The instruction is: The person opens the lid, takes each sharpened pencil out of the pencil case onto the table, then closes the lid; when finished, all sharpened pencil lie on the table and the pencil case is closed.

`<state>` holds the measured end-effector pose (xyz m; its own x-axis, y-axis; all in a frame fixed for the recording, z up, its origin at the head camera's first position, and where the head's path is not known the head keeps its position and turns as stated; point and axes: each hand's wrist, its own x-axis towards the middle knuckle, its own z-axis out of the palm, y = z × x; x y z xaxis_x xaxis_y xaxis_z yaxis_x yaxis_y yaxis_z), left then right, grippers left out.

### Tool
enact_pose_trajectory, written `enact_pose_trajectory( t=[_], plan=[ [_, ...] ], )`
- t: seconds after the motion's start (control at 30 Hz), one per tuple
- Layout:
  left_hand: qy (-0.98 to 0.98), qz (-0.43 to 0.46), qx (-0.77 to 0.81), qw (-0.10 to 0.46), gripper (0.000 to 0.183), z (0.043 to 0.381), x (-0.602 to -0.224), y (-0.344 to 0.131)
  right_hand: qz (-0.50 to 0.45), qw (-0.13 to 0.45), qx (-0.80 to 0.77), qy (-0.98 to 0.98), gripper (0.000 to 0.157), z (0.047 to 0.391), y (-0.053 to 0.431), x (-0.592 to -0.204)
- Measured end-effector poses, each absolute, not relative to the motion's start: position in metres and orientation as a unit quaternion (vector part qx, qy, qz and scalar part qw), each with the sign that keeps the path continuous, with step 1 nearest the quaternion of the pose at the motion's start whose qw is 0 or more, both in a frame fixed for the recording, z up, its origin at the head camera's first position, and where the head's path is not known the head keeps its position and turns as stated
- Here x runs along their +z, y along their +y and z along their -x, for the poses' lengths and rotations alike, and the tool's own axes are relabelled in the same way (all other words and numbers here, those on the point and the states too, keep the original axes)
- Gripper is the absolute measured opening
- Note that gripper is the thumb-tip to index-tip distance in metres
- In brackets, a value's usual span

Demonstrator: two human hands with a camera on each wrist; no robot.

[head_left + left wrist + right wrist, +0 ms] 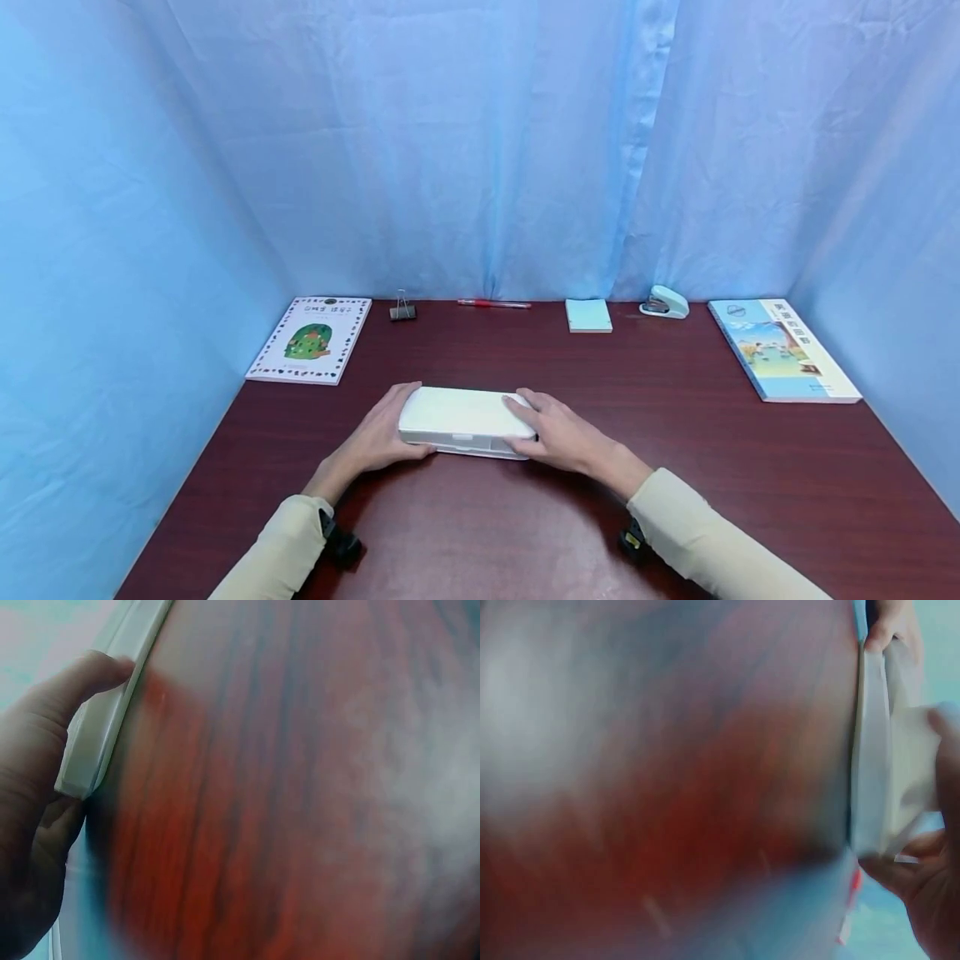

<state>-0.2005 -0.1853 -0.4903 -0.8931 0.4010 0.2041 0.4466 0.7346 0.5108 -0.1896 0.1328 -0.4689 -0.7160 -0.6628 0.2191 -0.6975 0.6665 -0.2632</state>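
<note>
A white lidded plastic box (465, 413), shaped like a pencil case, lies lengthwise in front of me with a small tab on its front edge. My left hand (384, 429) holds its left end, and the thumb lies along the lower front edge. In the left wrist view that thumb presses on the side of the box (105, 724). The right hand (558, 429) grips the other end, one finger on top of the lid and another at the front. In the right wrist view the lid (913, 754) stands at an angle to the base (871, 750). The inside is hidden.
Along the back of the dark red wooden table (480, 517) are a picture book (311, 342), a black binder clip (402, 312), a red pen (495, 303), a pale notepad (588, 316), a stapler (665, 302) and a thicker book (783, 350). Blue curtains (480, 150) enclose it.
</note>
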Motion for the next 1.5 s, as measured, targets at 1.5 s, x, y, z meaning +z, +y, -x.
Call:
enact_pose_trajectory(
  t=[1.5],
  plan=[
    [-0.938, 0.188, -0.283, -0.075, 0.132, 0.203, -0.465, -0.180, -0.301, -0.037, 0.306, -0.902, 0.025, 0.208, 0.106, -0.456]
  ],
)
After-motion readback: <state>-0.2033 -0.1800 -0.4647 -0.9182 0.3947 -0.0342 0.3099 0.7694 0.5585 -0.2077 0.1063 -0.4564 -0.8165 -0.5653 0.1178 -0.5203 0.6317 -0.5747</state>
